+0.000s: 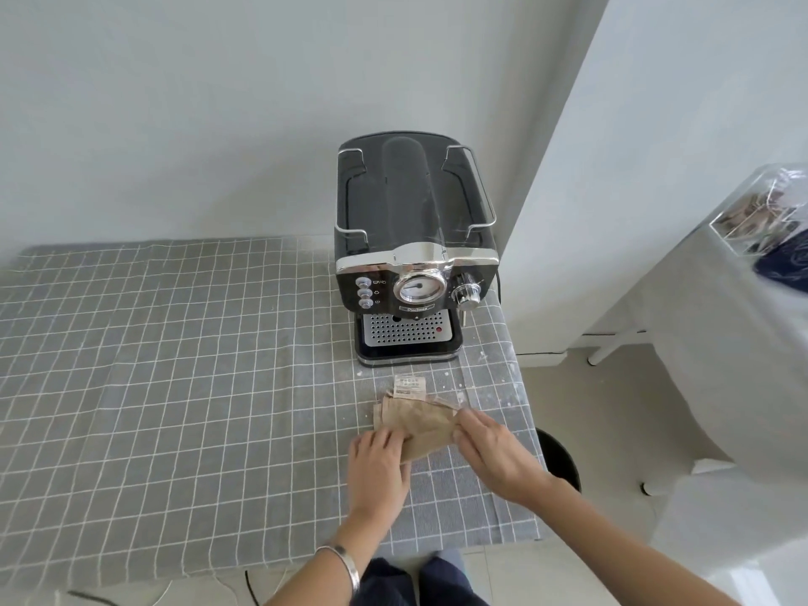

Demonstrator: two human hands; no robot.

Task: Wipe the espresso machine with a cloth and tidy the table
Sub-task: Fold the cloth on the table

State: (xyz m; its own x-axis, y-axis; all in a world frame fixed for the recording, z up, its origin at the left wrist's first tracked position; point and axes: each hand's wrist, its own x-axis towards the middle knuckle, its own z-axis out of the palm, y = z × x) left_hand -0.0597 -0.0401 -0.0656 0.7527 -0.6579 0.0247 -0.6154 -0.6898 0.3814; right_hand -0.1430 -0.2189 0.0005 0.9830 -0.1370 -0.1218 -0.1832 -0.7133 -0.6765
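Note:
A black and chrome espresso machine (415, 251) stands at the back right of the table, its drip tray facing me. In front of it lies a stack of brown paper filters (422, 424) with a small white packet (409, 384) at its far edge. My left hand (379, 463) presses on the stack's near left corner. My right hand (489, 452) grips the stack's right edge with thumb and fingers. No cloth is visible.
A grey tablecloth with a white grid (175, 365) covers the table; white specks dot it near the right edge. A dark round bin (562, 461) sits on the floor to the right. A clear box (760, 212) rests on a covered stand far right.

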